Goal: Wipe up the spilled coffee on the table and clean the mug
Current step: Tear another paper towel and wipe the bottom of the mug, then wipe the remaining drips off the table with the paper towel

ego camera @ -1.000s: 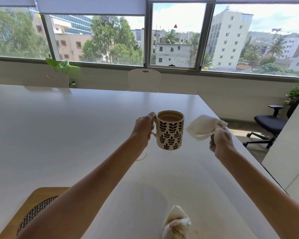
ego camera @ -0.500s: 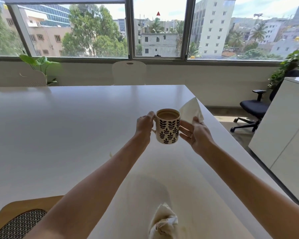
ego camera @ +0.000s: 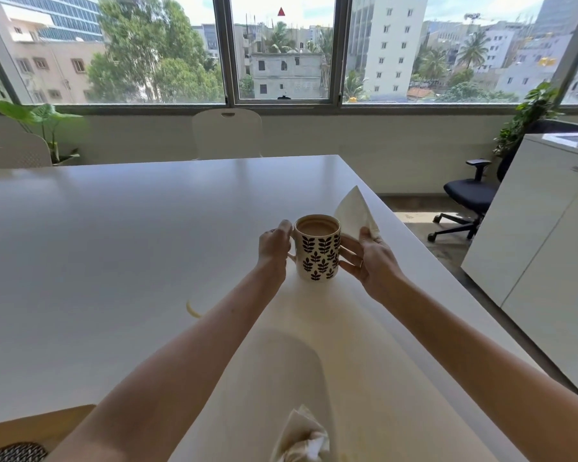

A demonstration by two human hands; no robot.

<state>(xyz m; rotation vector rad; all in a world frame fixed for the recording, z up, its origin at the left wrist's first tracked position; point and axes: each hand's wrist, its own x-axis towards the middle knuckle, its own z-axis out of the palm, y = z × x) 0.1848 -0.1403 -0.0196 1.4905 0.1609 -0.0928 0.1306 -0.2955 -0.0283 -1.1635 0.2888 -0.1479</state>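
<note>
A cream mug (ego camera: 319, 253) with a dark leaf pattern holds light brown coffee. My left hand (ego camera: 274, 246) grips its handle. My right hand (ego camera: 369, 258) presses a folded white napkin (ego camera: 354, 211) against the mug's right side, fingers spread along the wall. Whether the mug rests on the white table (ego camera: 114, 245) or hovers just above it I cannot tell. A curved coffee stain (ego camera: 192, 310) marks the table left of my left forearm. A crumpled, stained napkin (ego camera: 302, 440) lies at the near edge.
A wooden chair with a woven seat (ego camera: 17, 438) is at the bottom left. White chairs (ego camera: 227, 133) stand along the far side. A black office chair (ego camera: 464, 195) and a white cabinet (ego camera: 541, 235) stand to the right of the table's edge.
My right hand brought the napkin from beside the mug up against its right side. The mug came lower, toward the table, and the view tilted down slightly.
</note>
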